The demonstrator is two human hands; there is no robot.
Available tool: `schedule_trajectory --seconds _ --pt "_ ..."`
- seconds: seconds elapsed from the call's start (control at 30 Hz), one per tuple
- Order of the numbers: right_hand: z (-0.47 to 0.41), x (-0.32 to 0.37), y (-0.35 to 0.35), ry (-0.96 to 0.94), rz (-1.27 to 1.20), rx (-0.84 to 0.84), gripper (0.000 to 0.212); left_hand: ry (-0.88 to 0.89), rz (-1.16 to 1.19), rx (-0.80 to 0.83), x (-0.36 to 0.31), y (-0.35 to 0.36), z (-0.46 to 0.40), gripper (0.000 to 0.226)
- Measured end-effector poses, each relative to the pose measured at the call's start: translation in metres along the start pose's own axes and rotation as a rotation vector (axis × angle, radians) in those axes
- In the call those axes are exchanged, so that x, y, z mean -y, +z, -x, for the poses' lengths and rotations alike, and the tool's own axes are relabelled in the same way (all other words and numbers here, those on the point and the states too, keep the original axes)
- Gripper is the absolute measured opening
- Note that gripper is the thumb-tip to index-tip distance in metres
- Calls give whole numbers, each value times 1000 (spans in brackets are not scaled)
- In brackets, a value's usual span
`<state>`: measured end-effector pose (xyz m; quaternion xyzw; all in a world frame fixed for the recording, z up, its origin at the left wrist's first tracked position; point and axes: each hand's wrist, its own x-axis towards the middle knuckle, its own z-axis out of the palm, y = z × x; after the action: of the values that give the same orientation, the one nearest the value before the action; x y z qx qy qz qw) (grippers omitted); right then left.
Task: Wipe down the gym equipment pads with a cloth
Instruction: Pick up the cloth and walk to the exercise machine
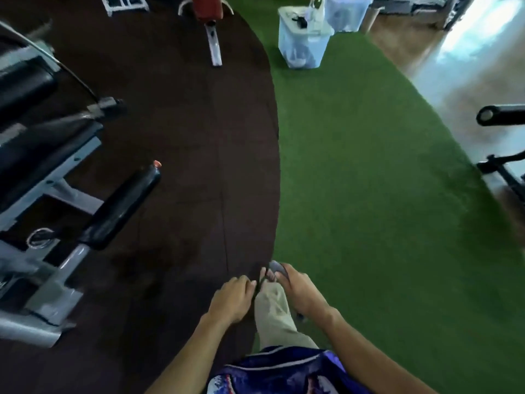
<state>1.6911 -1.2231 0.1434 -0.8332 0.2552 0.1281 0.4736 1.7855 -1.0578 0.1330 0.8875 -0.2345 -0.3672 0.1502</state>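
No writing is readable anywhere I look. A black roller pad juts from the grey machine frame on my left, over dark rubber flooring; green turf lies to my right, with clear plastic bins beyond. Low in front of me, my right hand clamps a grey cloth, fingers curled round it. My left hand is beside it, fingers bent; I cannot tell whether they pinch it.
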Motion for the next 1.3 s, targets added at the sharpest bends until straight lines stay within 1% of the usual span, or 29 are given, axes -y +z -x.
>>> schedule_trajectory --seconds 0.1,0.23,0.3,0.4,0.53,0.7,0.83,1.0,1.13,1.3 --pt "-105 30 -37 -17 40 49 38 -44 55 -36 -7 -59 -84 44" --pt "-224 89 -89 -73 138 118 41 -94 89 -61 -20 -147 -182 43" --pt "-277 114 -109 -68 138 142 40 -109 119 -73 -29 -186 -222 43" --pt "-355 149 -127 -103 112 173 39 -141 156 -99 -30 -241 -282 43" --pt "-462 199 -143 -108 135 208 39 -173 177 -118 -13 -317 -367 45" --pt "-606 280 -150 -102 171 214 39 -188 179 -131 27 -435 -473 44" --pt "-704 363 -153 -119 236 238 40 -216 180 -194 66 -529 -538 43" --pt "-816 453 -140 -180 263 349 40 -305 260 -265 112 -612 -596 42" --pt "-906 518 -116 -259 376 447 40 -413 358 -315 158 -669 -643 43" --pt "-1014 598 -76 -346 492 622 40 -577 533 -386 218 -735 -693 42"
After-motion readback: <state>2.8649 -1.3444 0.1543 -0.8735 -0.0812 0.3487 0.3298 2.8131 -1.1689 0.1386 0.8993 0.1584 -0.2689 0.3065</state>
